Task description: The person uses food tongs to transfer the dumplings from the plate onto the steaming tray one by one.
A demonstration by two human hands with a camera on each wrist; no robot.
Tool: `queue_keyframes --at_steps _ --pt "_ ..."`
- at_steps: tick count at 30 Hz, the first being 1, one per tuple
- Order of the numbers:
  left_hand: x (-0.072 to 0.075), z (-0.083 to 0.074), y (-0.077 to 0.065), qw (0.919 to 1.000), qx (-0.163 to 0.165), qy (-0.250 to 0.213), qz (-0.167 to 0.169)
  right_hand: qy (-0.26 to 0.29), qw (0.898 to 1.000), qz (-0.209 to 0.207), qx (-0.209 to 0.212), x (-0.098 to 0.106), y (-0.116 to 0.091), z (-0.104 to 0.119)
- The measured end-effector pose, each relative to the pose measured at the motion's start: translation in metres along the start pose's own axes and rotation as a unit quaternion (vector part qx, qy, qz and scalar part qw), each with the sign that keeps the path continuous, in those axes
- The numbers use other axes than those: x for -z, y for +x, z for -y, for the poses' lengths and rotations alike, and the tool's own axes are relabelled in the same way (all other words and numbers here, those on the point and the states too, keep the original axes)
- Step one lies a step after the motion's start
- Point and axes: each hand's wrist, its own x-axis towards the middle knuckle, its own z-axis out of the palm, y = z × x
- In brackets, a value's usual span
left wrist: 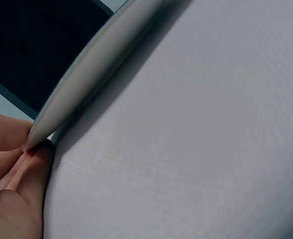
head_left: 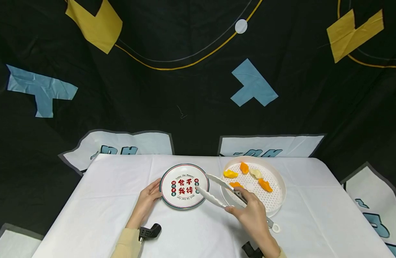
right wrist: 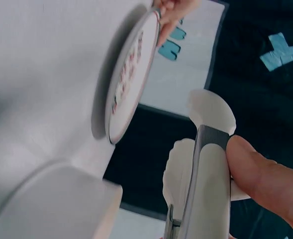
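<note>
My left hand (head_left: 146, 204) pinches the left rim of a round white plate (head_left: 185, 205) with red Chinese characters and a green edge. Seen from the left wrist, the plate (left wrist: 86, 69) has my thumb on one side of its rim and fingers on the other. With my right hand (head_left: 253, 215) I hold white-tipped tongs (head_left: 212, 199), their arms spread apart. Their tips overlap the plate's right edge in the head view, with nothing between them. In the right wrist view the tongs (right wrist: 208, 184) appear apart from the plate (right wrist: 131, 79).
Right of the plate, a round white perforated tray (head_left: 281, 190) holds several food-like pieces, among them a yellow one (head_left: 230, 174), a cream one (head_left: 255, 173) and an orange one (head_left: 265, 185). A white cloth (head_left: 98, 200) covers the table. Behind hangs a black cloth (head_left: 185, 107).
</note>
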Motion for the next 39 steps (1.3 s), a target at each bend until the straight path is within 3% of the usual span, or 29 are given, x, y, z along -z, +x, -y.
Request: queue_keyframes --at_steps 14,28,39 --pt "-0.001 -0.002 -0.001 1.0 0.0 -0.004 0.006 -0.019 1.0 0.003 0.014 -0.032 -0.01 -0.002" --pt "-0.001 -0.001 -0.001 1.0 0.001 -0.007 0.006 -0.055 0.998 -0.014 0.033 -0.051 -0.018 -0.008" --pt "-0.001 0.0 -0.001 0.9999 0.0 -0.011 0.005 -0.07 0.997 0.005 0.038 -0.06 -0.02 -0.01"
